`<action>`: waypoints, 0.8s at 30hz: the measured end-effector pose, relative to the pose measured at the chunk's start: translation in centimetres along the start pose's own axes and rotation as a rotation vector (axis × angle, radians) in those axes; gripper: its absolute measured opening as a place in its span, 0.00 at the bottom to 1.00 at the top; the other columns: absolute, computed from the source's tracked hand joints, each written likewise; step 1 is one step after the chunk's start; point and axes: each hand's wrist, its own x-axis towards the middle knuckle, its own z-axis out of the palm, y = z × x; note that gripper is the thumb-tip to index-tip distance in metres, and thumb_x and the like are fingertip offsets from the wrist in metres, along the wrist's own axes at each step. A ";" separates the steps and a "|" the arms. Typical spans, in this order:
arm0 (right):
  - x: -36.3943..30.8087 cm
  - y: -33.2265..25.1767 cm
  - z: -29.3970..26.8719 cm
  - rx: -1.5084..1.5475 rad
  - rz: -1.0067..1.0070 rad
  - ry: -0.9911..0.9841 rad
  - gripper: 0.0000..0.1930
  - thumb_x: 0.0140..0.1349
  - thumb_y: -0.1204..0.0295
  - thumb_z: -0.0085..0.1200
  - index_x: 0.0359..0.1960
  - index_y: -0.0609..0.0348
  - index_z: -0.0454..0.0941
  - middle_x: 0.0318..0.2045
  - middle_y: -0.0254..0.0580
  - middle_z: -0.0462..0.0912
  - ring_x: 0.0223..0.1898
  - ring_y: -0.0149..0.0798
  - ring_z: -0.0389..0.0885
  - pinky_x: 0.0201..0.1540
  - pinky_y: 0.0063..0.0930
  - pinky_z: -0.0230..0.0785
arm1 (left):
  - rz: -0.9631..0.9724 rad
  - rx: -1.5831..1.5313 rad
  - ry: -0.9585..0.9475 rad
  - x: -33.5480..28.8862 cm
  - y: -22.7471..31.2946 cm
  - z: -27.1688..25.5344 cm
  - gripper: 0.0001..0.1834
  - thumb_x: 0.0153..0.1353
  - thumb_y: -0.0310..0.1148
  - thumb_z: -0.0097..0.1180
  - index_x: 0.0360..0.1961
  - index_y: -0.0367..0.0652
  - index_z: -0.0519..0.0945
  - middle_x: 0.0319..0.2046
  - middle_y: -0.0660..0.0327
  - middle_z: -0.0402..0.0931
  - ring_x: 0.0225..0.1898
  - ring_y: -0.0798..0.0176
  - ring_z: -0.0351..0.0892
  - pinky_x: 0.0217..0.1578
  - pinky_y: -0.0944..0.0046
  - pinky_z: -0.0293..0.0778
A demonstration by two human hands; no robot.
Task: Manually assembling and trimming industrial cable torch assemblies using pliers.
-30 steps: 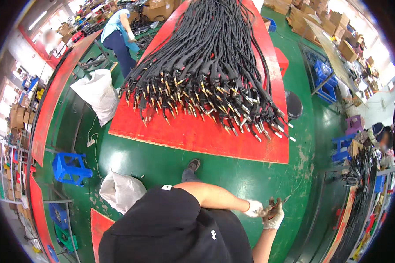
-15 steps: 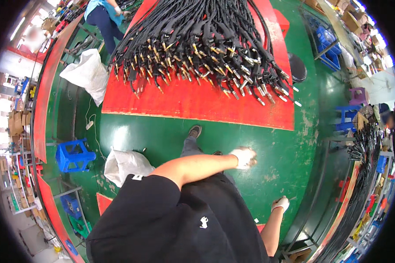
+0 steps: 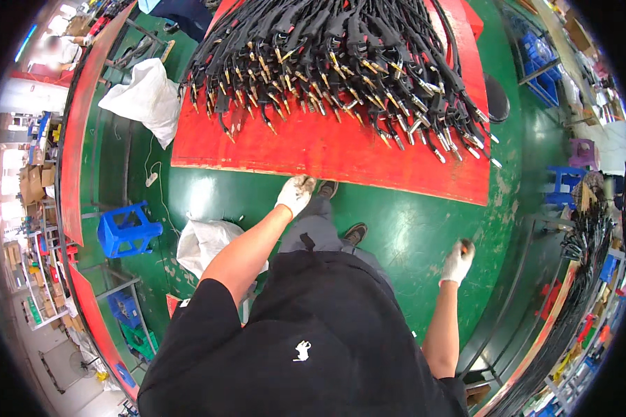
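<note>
1. So the cables (image 3: 341, 52) are heaped on the red table (image 3: 292, 154), and everything here is placed off that table. The pile's long axis runs from the near edge toward the far end, pretty much straight out from the person.
2. Metal tips (image 3: 271, 128) point back at the near edge but stop short of it. They're the closest part of the pile to either hand.
3. Left hand (image 3: 297, 193), white glove, is right by the near edge, left of its middle, so it's easily the nearer one. Cables lie straight ahead of it. Fingers look curled; can't tell if they're closed on anything or touching the edge.
4. Right hand (image 3: 458, 262) is well short of the table's near right corner, with the cables ahead and to its left. Fingers bent, can't tell what's in them, if anything.
5. The hands are well apart. White sack (image 3: 146, 101) sits left of the table.
</note>
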 end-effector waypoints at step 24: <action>-2.7 -22.9 39.6 -0.776 -0.125 -0.998 0.21 0.61 0.61 0.51 0.52 0.62 0.77 0.49 0.64 0.81 0.55 0.61 0.78 0.57 0.44 0.69 | -0.262 -0.473 0.004 4.7 4.8 -8.8 0.12 0.70 0.38 0.51 0.38 0.39 0.78 0.28 0.64 0.76 0.25 0.70 0.72 0.26 0.66 0.69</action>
